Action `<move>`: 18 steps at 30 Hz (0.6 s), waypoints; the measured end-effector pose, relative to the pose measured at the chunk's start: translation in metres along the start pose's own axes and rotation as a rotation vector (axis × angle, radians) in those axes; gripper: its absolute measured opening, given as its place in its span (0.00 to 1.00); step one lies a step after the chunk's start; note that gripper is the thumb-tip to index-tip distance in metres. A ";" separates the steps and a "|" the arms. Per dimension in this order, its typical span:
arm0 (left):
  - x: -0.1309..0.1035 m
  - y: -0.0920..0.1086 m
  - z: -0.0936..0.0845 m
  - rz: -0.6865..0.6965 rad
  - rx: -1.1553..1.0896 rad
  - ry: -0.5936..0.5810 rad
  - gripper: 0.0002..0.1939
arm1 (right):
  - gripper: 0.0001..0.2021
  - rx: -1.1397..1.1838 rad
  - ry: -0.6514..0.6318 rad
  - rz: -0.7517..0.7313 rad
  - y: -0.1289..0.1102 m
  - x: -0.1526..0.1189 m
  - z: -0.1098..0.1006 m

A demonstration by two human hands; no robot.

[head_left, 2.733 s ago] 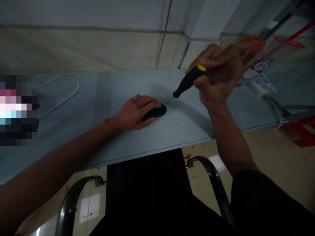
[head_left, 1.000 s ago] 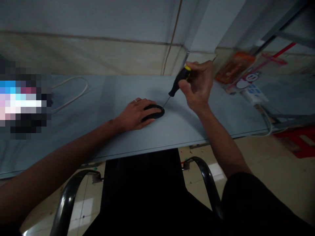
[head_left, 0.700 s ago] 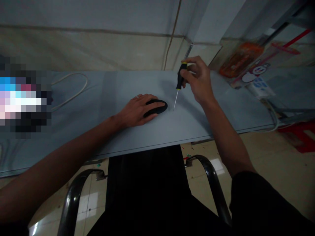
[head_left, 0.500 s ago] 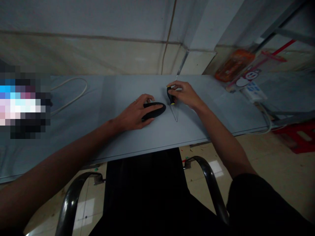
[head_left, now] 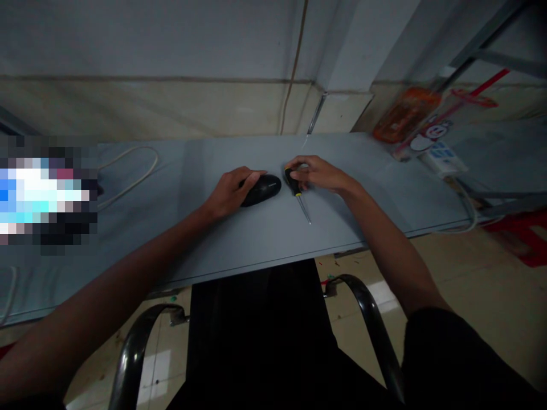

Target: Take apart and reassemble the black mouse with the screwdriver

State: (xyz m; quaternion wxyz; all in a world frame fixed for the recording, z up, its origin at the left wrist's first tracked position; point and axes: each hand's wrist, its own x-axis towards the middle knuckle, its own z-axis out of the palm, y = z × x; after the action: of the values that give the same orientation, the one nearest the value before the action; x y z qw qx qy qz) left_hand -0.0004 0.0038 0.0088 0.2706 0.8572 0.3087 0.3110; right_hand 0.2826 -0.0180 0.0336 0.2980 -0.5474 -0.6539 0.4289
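A black computer mouse [head_left: 264,189] lies on the grey table [head_left: 239,245], top side up. Around its left end my left hand [head_left: 231,191] is closed, thumb along the near top and the other fingers partly hidden behind it. Just to the right, my right hand [head_left: 318,172] grips the black and yellow handle of a screwdriver [head_left: 294,183] between thumb and fingers. Its thin metal shaft slants down toward the table's front edge, apart from the mouse. Whether the tip touches the tabletop I cannot tell.
A white cable [head_left: 156,162] loops at the left beside a blurred-out patch. At the right stand an orange package [head_left: 405,114], a clear cup [head_left: 444,122] with a red straw and a white power strip [head_left: 444,159]. Chair armrests [head_left: 132,347] flank my lap; a red stool [head_left: 525,236] is on the floor.
My left hand has shifted its hold from fingers stretched over the mouse to a grip at its left end. The right hand with the screwdriver has come slightly nearer.
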 end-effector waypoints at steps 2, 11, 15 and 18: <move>0.000 -0.006 0.000 0.029 0.034 -0.015 0.36 | 0.09 0.006 -0.004 0.003 0.000 0.000 0.000; -0.004 -0.019 0.003 0.181 0.147 -0.012 0.39 | 0.12 -0.171 0.081 -0.103 0.002 -0.001 -0.001; -0.004 -0.022 0.002 0.175 0.207 -0.005 0.40 | 0.14 -0.129 0.135 -0.147 0.004 0.001 0.002; -0.005 -0.023 0.002 0.189 0.224 -0.007 0.41 | 0.15 -0.042 0.122 -0.132 0.003 0.002 0.003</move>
State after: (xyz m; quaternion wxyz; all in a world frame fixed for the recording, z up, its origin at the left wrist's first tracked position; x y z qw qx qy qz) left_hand -0.0104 0.0152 -0.0088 0.1439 0.9083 0.2586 0.2956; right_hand 0.2806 -0.0163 0.0294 0.3533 -0.5344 -0.6781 0.3603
